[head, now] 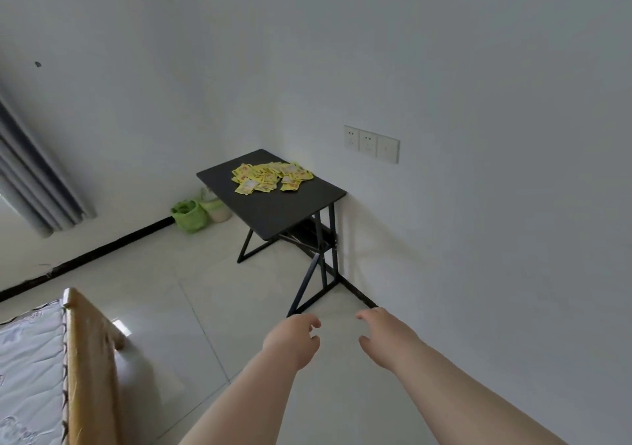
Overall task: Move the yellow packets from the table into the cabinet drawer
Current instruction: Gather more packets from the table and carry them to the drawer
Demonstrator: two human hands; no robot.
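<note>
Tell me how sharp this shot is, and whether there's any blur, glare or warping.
Head view: soft, even light; the yellow packets on the black table are too soft to read; the bed frame at lower left is motion-smeared, with a glare patch on the floor beside it; the wide lens tilts the curtain at left.

Bare forearms (251,400) — ending in an equally bare left hand (294,340) and right hand (384,336).

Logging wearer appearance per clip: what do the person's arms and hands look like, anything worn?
The left forearm and right forearm are bare, no sleeve in view. The left hand and right hand wear no gloves, and no watch, bracelet or ring shows. Blur hides finer marks.
</note>
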